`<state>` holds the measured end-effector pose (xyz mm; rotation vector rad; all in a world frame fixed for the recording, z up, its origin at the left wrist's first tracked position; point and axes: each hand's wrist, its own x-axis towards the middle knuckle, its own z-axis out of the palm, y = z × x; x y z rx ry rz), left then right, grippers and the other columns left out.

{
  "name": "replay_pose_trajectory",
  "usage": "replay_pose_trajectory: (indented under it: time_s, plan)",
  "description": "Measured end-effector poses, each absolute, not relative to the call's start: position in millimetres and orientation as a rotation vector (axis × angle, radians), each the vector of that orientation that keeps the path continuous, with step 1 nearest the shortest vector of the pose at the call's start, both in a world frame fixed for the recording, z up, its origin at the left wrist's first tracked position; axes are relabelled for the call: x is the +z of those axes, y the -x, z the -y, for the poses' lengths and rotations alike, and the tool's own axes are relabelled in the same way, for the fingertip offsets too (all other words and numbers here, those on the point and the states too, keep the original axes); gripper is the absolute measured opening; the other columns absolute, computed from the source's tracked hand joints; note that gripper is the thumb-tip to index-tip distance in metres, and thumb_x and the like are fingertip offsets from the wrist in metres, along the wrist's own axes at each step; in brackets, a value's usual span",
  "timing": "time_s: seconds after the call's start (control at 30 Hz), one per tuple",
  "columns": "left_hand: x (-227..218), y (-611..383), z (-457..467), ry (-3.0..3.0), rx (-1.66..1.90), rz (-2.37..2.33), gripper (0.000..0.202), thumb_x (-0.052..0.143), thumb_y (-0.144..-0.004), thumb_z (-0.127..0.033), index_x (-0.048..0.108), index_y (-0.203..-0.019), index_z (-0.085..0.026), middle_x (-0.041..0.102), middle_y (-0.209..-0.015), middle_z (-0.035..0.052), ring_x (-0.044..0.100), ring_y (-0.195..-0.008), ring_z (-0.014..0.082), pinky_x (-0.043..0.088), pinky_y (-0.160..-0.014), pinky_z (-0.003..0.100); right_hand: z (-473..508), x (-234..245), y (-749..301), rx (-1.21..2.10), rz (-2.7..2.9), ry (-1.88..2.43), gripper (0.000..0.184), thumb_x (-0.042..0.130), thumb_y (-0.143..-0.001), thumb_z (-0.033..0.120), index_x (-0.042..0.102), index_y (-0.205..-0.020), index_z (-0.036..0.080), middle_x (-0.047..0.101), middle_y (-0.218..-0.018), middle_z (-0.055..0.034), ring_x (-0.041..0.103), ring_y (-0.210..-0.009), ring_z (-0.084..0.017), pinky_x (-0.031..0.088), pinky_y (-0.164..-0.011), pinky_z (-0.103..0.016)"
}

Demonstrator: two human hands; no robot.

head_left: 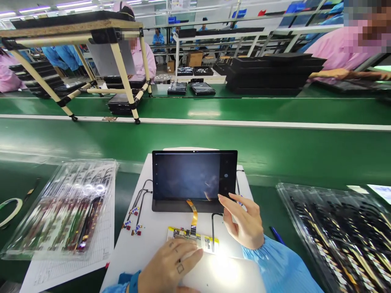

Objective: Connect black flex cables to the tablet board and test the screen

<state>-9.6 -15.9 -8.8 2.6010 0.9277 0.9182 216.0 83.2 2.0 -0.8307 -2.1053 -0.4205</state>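
Note:
A tablet screen [186, 177] stands propped upright on a white board [122, 260], showing a dark, camera-like picture. An orange flat cable [193, 211] runs from its lower edge to a circuit board [195, 237] with yellow edging. Over the near edge of that circuit board lies my left hand [172, 264], fingers stretched out and thumb apart; what is under the palm is hidden. My right hand [242, 219] is at the tablet's lower right corner, fingers spread, its index fingertip at the screen. A bright light glares just right of my left fingertips.
Small camera modules on black cables [136, 219] lie left of the tablet. A clear tray of parts [70, 207] rests on paper at left, near a tape roll [10, 213]. Another parts tray [336, 232] and a blue pen [276, 235] are at right. Co-workers sit beyond the green conveyor [195, 136].

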Motion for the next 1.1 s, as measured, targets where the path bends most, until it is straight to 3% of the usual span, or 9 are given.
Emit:
replay_pose_trajectory:
  time_s: [0.33,0.67,0.93,1.1]
  plan:
    - [-13.6,8.9,15.5,-2.603,0.915,-0.898,0.06,0.039,-0.091,-0.051,0.033,-0.134,-0.01,0.065,-0.103,0.0153,0.062,-0.098,0.0222,0.052,-0.085,0.034,-81.9,-1.0,-213.4,-0.347,2.237,0.766,0.049,0.043,-0.09,0.015,0.031,-0.138,0.016,0.063,-0.104,-0.004,0.055,-0.099,-0.022,0.043,-0.078,-0.036]
    - [-9.3,6.7,16.1,-2.567,0.968,-0.911,0.054,0.04,-0.091,-0.051,0.042,-0.125,-0.009,0.066,-0.102,0.0146,0.063,-0.097,0.0222,0.054,-0.083,0.034,-82.8,1.8,-205.9,-0.322,2.431,0.683,0.041,0.029,-0.098,0.038,0.042,-0.126,0.011,0.057,-0.116,-0.0094,0.048,-0.111,-0.024,0.042,-0.082,-0.037]
    - [-9.4,7.5,16.9,-2.576,0.921,-0.909,0.053,0.041,-0.091,-0.05,0.043,-0.126,-0.009,0.066,-0.103,0.0146,0.063,-0.098,0.0219,0.053,-0.084,0.034,-83.5,3.8,-204.7,-0.356,2.484,0.686,0.041,0.028,-0.097,0.039,0.048,-0.119,0.011,0.056,-0.118,-0.0088,0.046,-0.112,-0.025,0.04,-0.083,-0.037]
    - [-9.3,7.7,17.0,-2.541,0.931,-0.9,0.057,0.043,-0.09,-0.05,0.037,-0.131,-0.011,0.065,-0.104,0.015,0.062,-0.1,0.0229,0.052,-0.084,0.035,-83.8,8.4,-200.6,-0.358,2.494,0.702,0.042,0.023,-0.099,0.038,0.044,-0.125,0.012,0.057,-0.118,-0.0056,0.047,-0.111,-0.024,0.039,-0.084,-0.036]
